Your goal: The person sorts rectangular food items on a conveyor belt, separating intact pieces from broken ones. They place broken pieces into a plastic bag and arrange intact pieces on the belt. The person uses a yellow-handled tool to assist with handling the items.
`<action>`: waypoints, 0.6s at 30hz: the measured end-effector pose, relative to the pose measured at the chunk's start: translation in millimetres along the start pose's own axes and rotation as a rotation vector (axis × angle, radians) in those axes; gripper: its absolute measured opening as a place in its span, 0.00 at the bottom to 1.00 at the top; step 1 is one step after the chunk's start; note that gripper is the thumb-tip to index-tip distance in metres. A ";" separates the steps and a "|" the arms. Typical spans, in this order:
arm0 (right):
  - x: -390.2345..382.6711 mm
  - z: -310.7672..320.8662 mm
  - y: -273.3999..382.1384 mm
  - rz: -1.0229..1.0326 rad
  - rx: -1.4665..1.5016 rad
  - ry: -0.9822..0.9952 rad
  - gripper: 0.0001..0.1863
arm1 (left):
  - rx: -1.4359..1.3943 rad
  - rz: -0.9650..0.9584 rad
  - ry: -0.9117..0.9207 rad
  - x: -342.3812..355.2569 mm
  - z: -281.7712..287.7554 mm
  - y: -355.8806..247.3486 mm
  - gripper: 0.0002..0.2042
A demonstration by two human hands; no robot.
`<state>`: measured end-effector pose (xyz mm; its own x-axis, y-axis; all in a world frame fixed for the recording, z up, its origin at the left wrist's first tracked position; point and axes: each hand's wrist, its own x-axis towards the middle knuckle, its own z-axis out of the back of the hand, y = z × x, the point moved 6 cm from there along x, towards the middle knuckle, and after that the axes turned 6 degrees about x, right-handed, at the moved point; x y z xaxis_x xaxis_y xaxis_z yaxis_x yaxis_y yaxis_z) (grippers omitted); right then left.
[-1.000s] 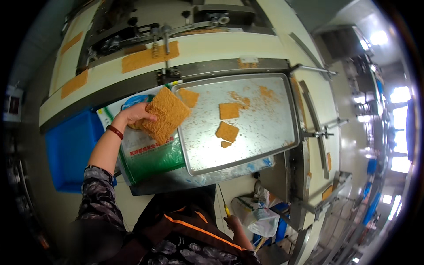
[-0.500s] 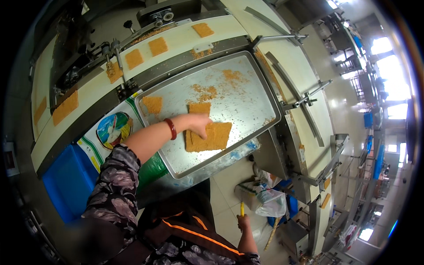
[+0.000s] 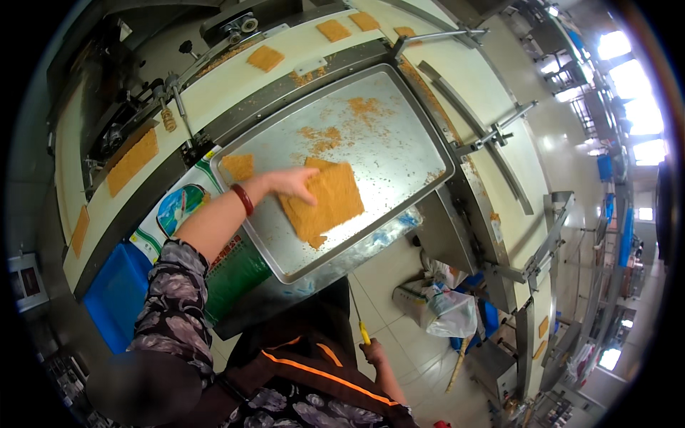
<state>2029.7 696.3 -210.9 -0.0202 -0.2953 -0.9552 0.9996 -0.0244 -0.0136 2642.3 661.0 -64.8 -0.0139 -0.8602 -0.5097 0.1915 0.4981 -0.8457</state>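
My left hand (image 3: 296, 184), with a red bangle at the wrist, reaches over a metal tray and grips the left edge of a tan, crumbly square slab (image 3: 335, 194). The slab sits turned at an angle, and other tan pieces show from under it. A smaller tan piece (image 3: 237, 166) lies alone near the tray's left end. Low over the floor, beside my legs, my right hand (image 3: 372, 351) is closed around a yellow-handled tool (image 3: 364, 333) with a long thin blade, seen nearly edge-on.
Crumbs litter the metal tray (image 3: 407, 93). Beyond it curves a pale conveyor belt (image 3: 221, 100) carrying several tan pieces. Left of the tray are a printed sack (image 3: 232, 285) and a blue bin (image 3: 118, 292). Metal guide rails (image 3: 474, 121) stand at the right; bags (image 3: 442, 307) sit on the floor.
My left hand has turned the slab and shifted it up and left. The right hand has moved left and down; its tool's blade now shows. Pieces on the belt have shifted.
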 end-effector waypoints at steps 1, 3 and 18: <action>-5.7 7.7 4.0 0.018 0.021 0.002 0.28 | -0.103 -0.010 -0.005 4.1 12.1 -7.9 0.24; -6.0 12.2 -3.1 0.028 0.048 -0.028 0.28 | -0.128 0.017 0.011 18.3 34.0 -11.2 0.24; -16.6 72.1 -19.3 -0.031 0.077 -0.327 0.23 | 0.007 0.459 0.194 1.2 40.3 18.8 0.22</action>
<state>2009.3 632.8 -173.4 -0.0686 -0.5836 -0.8092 0.9943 -0.1068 -0.0073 2685.5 664.9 -75.0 -0.1091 -0.5162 -0.8495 0.2270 0.8191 -0.5269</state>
